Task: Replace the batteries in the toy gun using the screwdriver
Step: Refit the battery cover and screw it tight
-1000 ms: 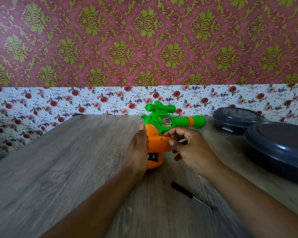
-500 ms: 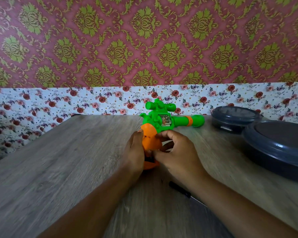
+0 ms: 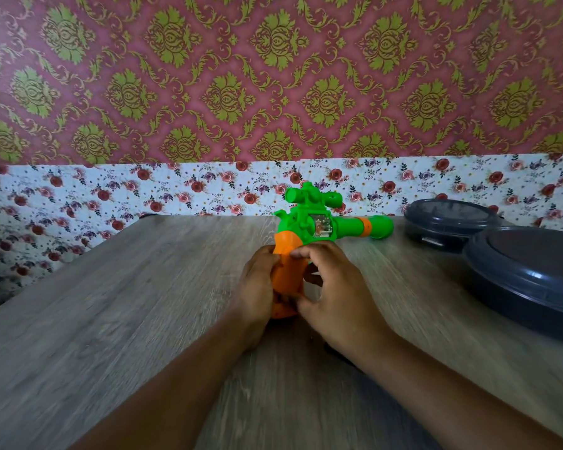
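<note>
Nearest the camera, two bare forearms are seen reaching forward over a table (image 3: 117, 319) of grey-brown wood grain. Under the right wrist a small dark piece of the screwdriver (image 3: 335, 351) is glimpsed on the tabletop; the rest of it is hidden by the arm.

Farther on, at the table's middle, the toy gun (image 3: 319, 227) is held with its orange handle toward the camera and its green barrel pointed to the right. The handle is gripped from the left by the left hand (image 3: 257, 287), whose fingers are curled around the smooth orange plastic. It is pinched from the right by the right hand (image 3: 335, 293), the thumb set near the handle's lower end and the fingertips curled onto its upper part. The battery compartment is covered by the hands, so whether it is open cannot be told. The gun's body is of glossy green plastic, with a small clear window in its side, an orange ring around the barrel, and a scope-like cylinder on top.

To the right, well apart from the gun, a round dark container (image 3: 530, 280) with a lid is seen, and behind it a smaller one (image 3: 449, 222) of the same dark plastic. Their contents cannot be made out.

Beyond the table, a white strip printed with red roses is seen, and above it maroon wallpaper with a green-gold damask pattern.
</note>
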